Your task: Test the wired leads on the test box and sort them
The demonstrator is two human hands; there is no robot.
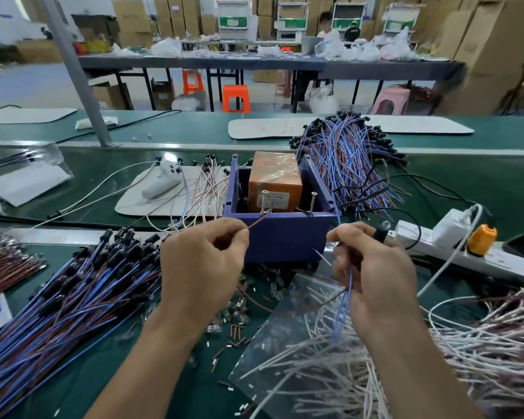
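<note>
Left pile: blue-and-brown leads heaped just beside my left hand, handy to pick from; tested or not, I cannot tell.
Left hand: pinches the brown wire, tip aimed at the left screw, I judge for contact.
Test box: open-topped, holds an orange block.
Right hand: grips the lead's black head and blue wire near the right screw.
Clear bag: white leads, in or on it.

The single head view looks forward and down, close over a green bench, facing stacked cartons.
</note>
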